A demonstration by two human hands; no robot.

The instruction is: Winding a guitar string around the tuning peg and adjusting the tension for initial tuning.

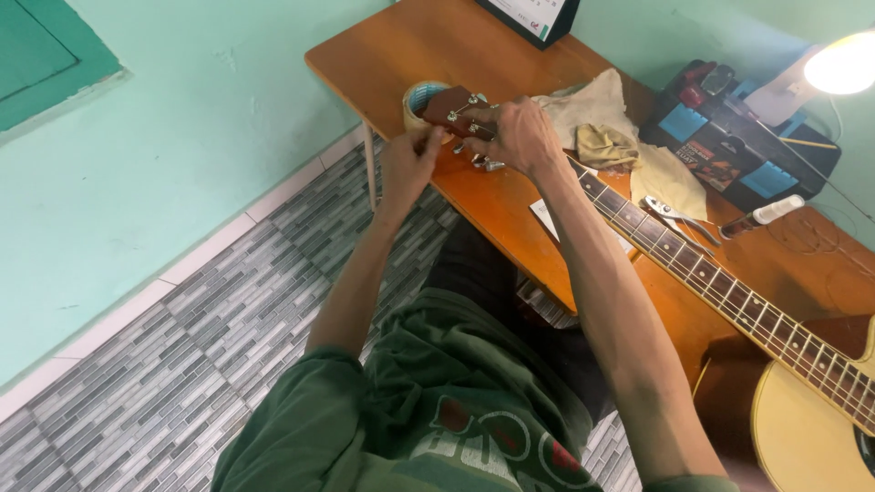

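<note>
Two hands work at the headstock [453,111] of an acoustic guitar [729,301] that lies across a wooden table [410,46], its body at the lower right and its neck [693,260] running up and left to the table's near edge. We judge the step in hand to be work on the tuning machines or string ends at the headstock; whether a string is being wound or slackened we cannot tell, as the strings are too fine to see there. Our right hand [521,137] is curled over the headstock from above, fingers closed around its far side and thumb toward the tuning pegs [486,164] on the near edge, so it grips and steadies the head. Our left hand [407,164] is nearly closed, thumb and fingertips pinched together just beside the headstock's lower end; what they pinch is too small to make out. The next move, in our judgement, calls for a steady hold with the right hand while the left makes fine motions close to the pegs. A roll of tape [417,98] stands just behind the headstock, a beige cloth [611,137] lies under the neck, pliers [674,219] rest near the frets, and a dark tool case [738,150] sits beyond.
</note>
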